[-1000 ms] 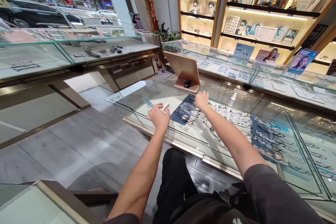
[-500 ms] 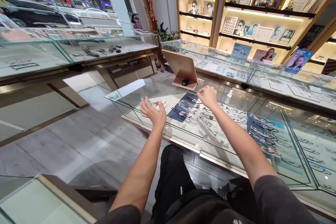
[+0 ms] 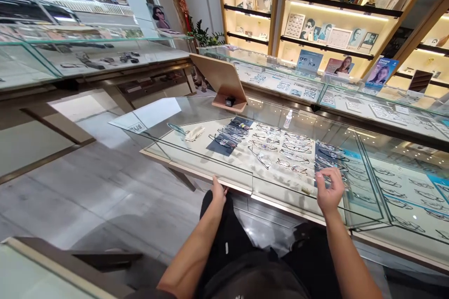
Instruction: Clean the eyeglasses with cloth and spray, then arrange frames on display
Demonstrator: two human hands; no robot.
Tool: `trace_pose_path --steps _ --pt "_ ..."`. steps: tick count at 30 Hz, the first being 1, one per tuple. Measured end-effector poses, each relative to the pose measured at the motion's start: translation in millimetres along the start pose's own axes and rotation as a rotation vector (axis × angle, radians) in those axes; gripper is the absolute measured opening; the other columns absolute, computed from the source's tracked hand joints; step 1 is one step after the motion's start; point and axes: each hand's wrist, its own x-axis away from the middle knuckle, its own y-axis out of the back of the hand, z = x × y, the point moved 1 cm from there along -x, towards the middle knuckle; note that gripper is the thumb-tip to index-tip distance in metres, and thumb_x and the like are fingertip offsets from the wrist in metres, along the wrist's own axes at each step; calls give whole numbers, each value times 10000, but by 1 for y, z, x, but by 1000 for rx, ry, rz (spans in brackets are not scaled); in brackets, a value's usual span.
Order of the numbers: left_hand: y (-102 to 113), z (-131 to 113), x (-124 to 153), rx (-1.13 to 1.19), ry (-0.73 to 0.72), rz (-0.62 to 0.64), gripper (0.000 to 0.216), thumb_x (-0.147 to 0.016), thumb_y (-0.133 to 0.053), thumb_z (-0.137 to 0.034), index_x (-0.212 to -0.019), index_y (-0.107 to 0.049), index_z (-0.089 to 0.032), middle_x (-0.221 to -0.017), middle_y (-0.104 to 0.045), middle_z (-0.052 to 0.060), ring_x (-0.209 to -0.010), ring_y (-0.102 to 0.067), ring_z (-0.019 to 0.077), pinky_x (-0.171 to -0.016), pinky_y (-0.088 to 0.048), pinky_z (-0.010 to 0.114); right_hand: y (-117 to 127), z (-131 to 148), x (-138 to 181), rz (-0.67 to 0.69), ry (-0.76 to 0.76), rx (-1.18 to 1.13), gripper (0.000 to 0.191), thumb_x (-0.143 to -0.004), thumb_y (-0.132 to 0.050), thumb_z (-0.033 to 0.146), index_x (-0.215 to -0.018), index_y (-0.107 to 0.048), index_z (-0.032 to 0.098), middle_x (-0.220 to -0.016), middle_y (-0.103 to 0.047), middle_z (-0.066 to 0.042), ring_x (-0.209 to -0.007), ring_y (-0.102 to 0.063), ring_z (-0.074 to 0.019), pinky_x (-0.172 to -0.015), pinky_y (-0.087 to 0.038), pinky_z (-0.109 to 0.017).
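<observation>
At the front of the glass display counter (image 3: pixel 157 155), my left hand (image 3: pixel 218 191) has its thumb against the edge and its other fingers mostly hidden below; it looks closed round that edge. My right hand (image 3: pixel 330 190) is over the counter's right part, fingers loosely curled with a gap to the thumb and nothing visible in it. Close to it are eyeglasses (image 3: pixel 331 151) on a dark blue strip. More eyeglasses (image 3: pixel 261 156) lie in rows to the left. A crumpled pale cloth (image 3: pixel 194 134) lies at the left beside a teal-rimmed oval object (image 3: pixel 176 128).
A wooden stand with a tilted board (image 3: pixel 220 77) stands at the counter's back. To its right is a small white bottle (image 3: pixel 288 119). Further display cases (image 3: pixel 105 56) line the left and back, below lit shelves (image 3: pixel 329 49). My legs (image 3: pixel 228 233) are close to the counter.
My left hand has come down from above the cloth to the counter's front edge. My right hand has moved right and nearer to me. The view has shifted slightly right and down.
</observation>
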Motion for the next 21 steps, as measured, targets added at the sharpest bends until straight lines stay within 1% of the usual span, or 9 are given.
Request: trace_pose_path --steps 3,7,10,13,16,19,21 --pt "4 15 -6 64 23 16 412 -1111 -646 -498 -1346 -666 -160 -1162 -730 80 -928 -738 190 -791 -651 340 29 -22 15 -22 -44 50 273 -1042 -636 280 -774 -619 231 -735 -652 -4 -699 -581 -203 -717 -429 -353" --pt "13 18 -17 66 29 37 396 -1128 -612 -504 -1279 -679 -144 -1058 -728 59 -805 -700 147 -710 -621 297 63 -55 14 -51 -83 178 268 -1013 -647 293 -753 -644 226 -742 -677 -14 -733 -603 -214 -746 -434 -357" --pt "20 19 -20 33 24 14 396 -1136 -591 -516 -1228 -681 -142 -983 -706 36 -730 -658 126 -650 -582 265 81 -76 11 -106 -132 265 273 -979 -638 321 -724 -639 224 -733 -678 -21 -741 -600 -221 -755 -433 -360" --pt "32 22 -18 -9 18 -20 403 -1151 -553 -522 -1209 -674 -142 -932 -680 20 -682 -622 113 -606 -544 245 92 -85 14 -129 -219 267 269 -958 -614 337 -715 -638 224 -723 -665 -27 -732 -585 -224 -723 -429 -353" --pt "52 25 -12 -56 19 -62 402 -1165 -518 -517 -1206 -664 -145 -891 -659 6 -658 -611 110 -592 -526 239 98 -75 21 -130 -225 224 263 -966 -614 309 -719 -632 221 -713 -649 -19 -717 -589 -218 -711 -426 -350" --pt "74 24 -2 -122 23 -103 401 -1159 -524 -522 -1189 -662 -146 -857 -636 -4 -633 -587 108 -588 -523 244 98 -45 36 -167 -130 223 273 -1000 -621 252 -729 -610 222 -705 -633 -5 -698 -586 -205 -721 -430 -351" --pt "87 20 8 -174 -5 -128 392 -1138 -566 -525 -1179 -659 -147 -865 -631 -2 -641 -577 109 -601 -534 253 93 -21 54 -144 -51 186 255 -1021 -614 203 -767 -612 226 -712 -627 1 -688 -574 -196 -703 -422 -343"
